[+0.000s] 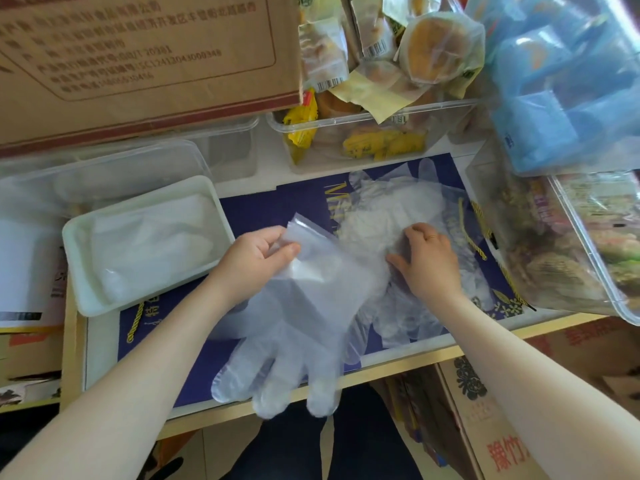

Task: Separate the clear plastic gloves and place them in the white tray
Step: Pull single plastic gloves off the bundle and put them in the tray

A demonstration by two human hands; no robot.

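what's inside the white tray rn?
The white tray holds clear plastic gloves, lying flat and overlapped. The count is unclear, and whatever lies beneath them is covered.

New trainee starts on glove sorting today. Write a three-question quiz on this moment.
1. True or false: the left hand pinches the cuff of a clear plastic glove.
2. The white tray lies on which side of that glove? A) the person's left B) the person's right
3. What does the right hand rest on?

Key: 1 true. 2 A. 3 The pile of clear gloves on the blue mat.
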